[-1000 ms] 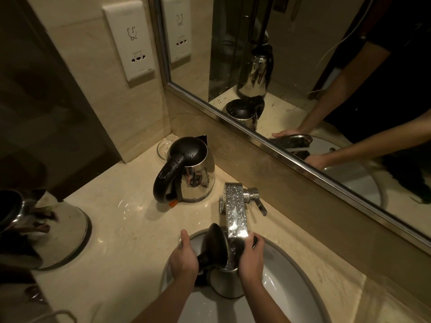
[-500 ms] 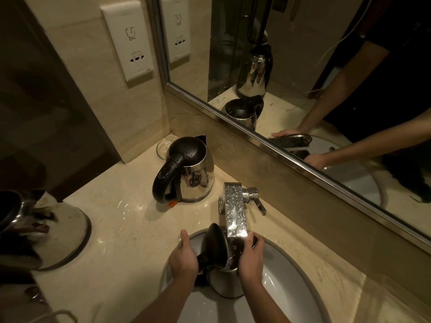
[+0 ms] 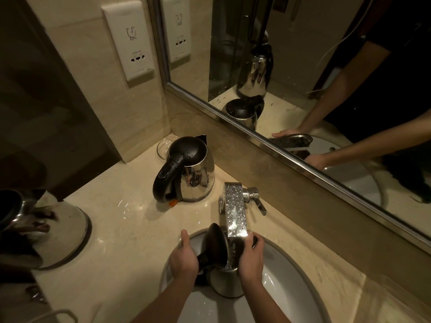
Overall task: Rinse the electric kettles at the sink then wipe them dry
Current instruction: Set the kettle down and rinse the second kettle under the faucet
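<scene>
A steel kettle (image 3: pixel 225 282) with its black lid raised stands upright in the white sink (image 3: pixel 289 292), its mouth under the chrome tap (image 3: pixel 235 216). My left hand (image 3: pixel 184 258) grips its black handle. My right hand (image 3: pixel 250 258) holds the body near the rim, fingers curled round it. Water seems to run from the tap into the open mouth. A second steel kettle (image 3: pixel 190 170) with a shut black lid and wet drops stands on the counter behind the sink, to the left.
A third kettle (image 3: pixel 44 229) sits at the counter's left edge. A glass dish (image 3: pixel 163 148) lies behind the second kettle. The mirror (image 3: pixel 303 78) runs along the back right. A wall socket (image 3: pixel 131 40) is above the beige counter (image 3: pixel 130 229).
</scene>
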